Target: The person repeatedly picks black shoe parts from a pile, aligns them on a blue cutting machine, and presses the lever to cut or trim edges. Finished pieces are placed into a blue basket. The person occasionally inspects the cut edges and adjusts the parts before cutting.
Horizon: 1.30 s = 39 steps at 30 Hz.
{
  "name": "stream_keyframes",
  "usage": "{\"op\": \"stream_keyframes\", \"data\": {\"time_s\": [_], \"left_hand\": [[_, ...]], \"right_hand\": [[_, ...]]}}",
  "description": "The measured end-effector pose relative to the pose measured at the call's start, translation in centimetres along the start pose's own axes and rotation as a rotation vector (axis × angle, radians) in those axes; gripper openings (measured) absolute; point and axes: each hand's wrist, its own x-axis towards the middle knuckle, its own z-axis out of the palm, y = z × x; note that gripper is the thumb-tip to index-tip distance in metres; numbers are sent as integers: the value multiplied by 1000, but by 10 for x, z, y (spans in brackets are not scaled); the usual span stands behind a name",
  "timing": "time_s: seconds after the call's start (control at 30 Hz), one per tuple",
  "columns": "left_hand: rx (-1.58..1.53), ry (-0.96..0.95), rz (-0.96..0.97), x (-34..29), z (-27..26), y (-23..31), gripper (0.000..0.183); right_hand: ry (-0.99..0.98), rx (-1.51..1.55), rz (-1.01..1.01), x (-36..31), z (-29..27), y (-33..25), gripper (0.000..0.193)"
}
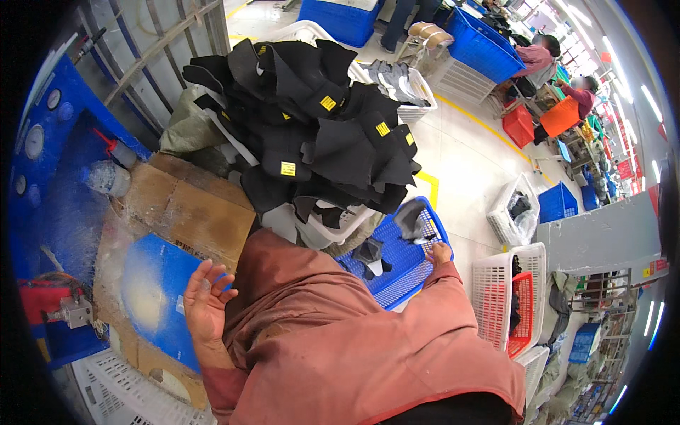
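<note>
My left hand (205,301) is raised over the left side of my lap, palm up, its fingers loosely bent and apart, holding nothing. Beside it a blue board (159,290) with a pale dusty patch lies on brown cardboard. My right hand (440,254) reaches to the right rim of a blue plastic basket (400,273), fingers closed. Whether they grip the rim or a piece inside is hidden. Just beyond those fingers is a grey fabric piece (409,219) with a white edge. Another dark grey piece (370,251) lies in the basket.
A tall heap of black fabric pieces (312,120) with yellow labels overflows a white basket (336,230) ahead. Blue machinery with gauges (34,142) and a plastic bottle (108,177) stand left. White baskets (489,297) line the right. Other people (542,57) work far right.
</note>
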Motion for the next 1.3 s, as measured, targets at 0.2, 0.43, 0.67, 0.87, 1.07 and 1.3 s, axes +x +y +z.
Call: {"op": "stream_keyframes", "data": {"time_s": [0.2,0.43,0.67,0.87,1.07,1.3], "left_hand": [[70,31,-64,6,6,-8,38],[53,82,-71,5,6,-15,37],[29,107,-74,13,1,-8,36],[-83,-20,-129,38,34,0,47],[-418,-126,-187,38,54,7,82],[-336,-60,-80,-16,13,42,73]], "right_hand": [[-66,253,-794,-55,45,-248,35],[-52,-291,-941,-129,127,-405,53],[-387,315,-828,-171,114,-430,25],[-1111,999,-978,-269,94,-453,15],[-1629,1100,-772,-350,178,-441,16],[-1985,860,-559,-388,252,-433,9]]}}
